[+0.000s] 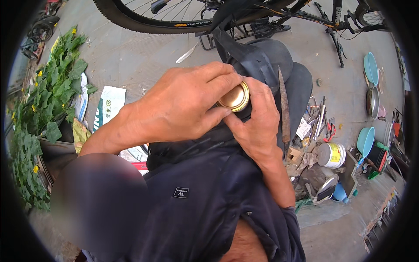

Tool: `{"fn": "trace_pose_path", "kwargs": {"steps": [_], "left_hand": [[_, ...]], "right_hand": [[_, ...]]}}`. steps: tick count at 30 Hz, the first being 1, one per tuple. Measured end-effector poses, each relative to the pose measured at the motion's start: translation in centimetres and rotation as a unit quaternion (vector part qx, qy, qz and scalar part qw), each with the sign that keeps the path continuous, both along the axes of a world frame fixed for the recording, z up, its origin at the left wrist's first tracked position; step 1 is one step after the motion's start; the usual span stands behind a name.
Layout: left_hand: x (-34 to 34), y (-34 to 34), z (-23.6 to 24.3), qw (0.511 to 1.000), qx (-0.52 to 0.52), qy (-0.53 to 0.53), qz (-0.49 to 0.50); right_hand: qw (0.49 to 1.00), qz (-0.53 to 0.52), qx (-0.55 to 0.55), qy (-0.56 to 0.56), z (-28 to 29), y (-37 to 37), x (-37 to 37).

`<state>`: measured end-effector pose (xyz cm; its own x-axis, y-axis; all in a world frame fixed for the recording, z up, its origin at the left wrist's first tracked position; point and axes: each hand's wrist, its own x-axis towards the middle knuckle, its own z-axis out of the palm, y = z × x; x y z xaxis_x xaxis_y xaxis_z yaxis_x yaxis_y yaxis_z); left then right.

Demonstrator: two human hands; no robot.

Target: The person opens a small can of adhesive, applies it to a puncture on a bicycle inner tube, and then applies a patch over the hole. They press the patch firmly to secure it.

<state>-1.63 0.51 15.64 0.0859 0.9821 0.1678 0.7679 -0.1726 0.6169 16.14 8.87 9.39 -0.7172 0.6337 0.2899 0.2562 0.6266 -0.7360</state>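
Note:
A small round gold-coloured tin (235,97) is held between both my hands above my lap. My left hand (187,102) closes over it from the left, thumb and fingertips at the rim. My right hand (258,115) grips its right side, thumb at the lower edge. Its shiny round end faces up; its sides are mostly hidden by my fingers. Just beyond my hands, a black rubber inner tube (257,61) lies across my knee. A long rusty file (284,107) rests on my dark trouser leg beside my right hand.
A bicycle wheel (183,28) and frame stand ahead. On the right are scattered tools (321,122), a white bucket (330,155) and turquoise basins (365,141). Leafy plants (48,96) with yellow flowers and a printed white sack (109,105) lie left.

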Motion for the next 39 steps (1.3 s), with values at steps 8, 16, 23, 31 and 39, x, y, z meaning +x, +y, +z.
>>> {"fn": "trace_pose_path", "kwargs": {"steps": [8,16,23,31,39], "left_hand": [[0.1,0.4,0.7,0.988,-0.081,0.11,-0.07],[0.0,1.1,1.7,0.97,-0.138,0.165,-0.11],[0.6,0.9,1.7,0.953,-0.153,0.228,-0.127],[1.2,0.7,1.5,0.941,-0.148,0.267,-0.145],[1.3,0.4,1.0,0.937,-0.102,0.297,-0.152]], "right_hand": [[1.0,0.007,0.026,0.008,-1.6,-0.4,-0.3],[0.999,-0.002,0.033,0.009,-1.7,-0.8,-0.4],[0.998,-0.019,0.051,0.026,-2.5,-1.3,-0.5],[0.996,-0.026,0.072,0.045,-3.2,-1.5,-1.0],[0.994,-0.027,0.092,0.049,-3.4,-1.7,-1.0]]}}
